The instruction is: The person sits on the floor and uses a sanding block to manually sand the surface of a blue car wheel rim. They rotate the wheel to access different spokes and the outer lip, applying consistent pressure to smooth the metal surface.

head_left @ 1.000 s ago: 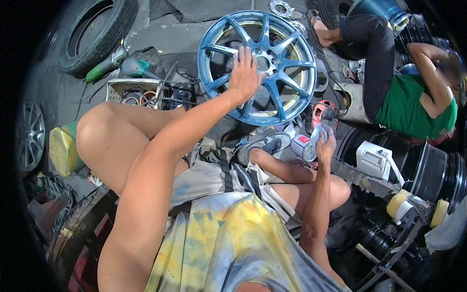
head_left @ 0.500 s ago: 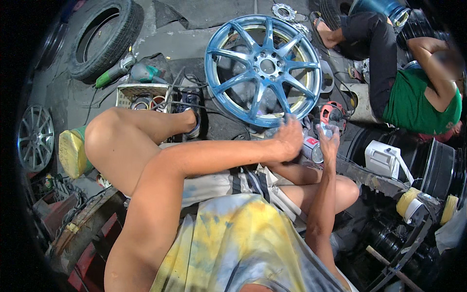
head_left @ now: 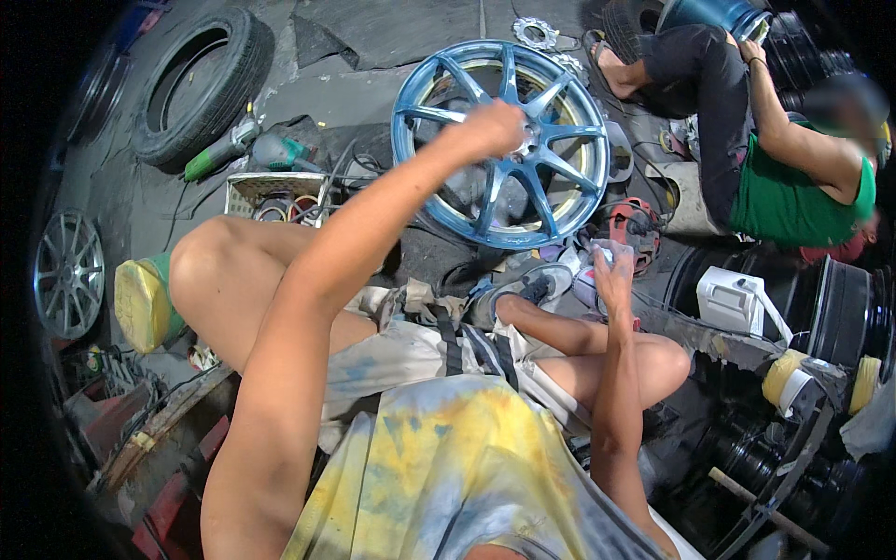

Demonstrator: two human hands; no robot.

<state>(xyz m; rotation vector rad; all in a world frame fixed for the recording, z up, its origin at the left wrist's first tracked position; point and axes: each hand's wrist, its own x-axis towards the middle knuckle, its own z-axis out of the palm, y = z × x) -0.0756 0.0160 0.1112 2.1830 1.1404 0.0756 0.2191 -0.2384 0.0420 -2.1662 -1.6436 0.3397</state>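
Note:
A multi-spoke wheel rim [head_left: 532, 194], patchy blue and bare silver, lies face up on the floor in front of me. Over its hub is my left hand [head_left: 495, 131], its fingers smeared by motion; whether it touches the spokes or holds anything I cannot tell. My right hand [head_left: 611, 275] is raised just below the rim's lower right edge. Its fingers are closed around a small pale piece [head_left: 607, 254], mostly hidden, whose kind does not show. Partly behind that hand stands a can [head_left: 586, 285].
A red and black power tool [head_left: 635, 224] sits right of the rim. At left are a basket [head_left: 245, 194], a green grinder [head_left: 210, 161], a tyre [head_left: 250, 89] and a silver rim [head_left: 70, 275]. Another person in a green top [head_left: 779, 196] sits at right. Cables cross the floor.
My left hand has moved up from the rim's lower edge to over its hub. The right hand has shifted slightly left and down. The other person has lowered an arm toward the knee.

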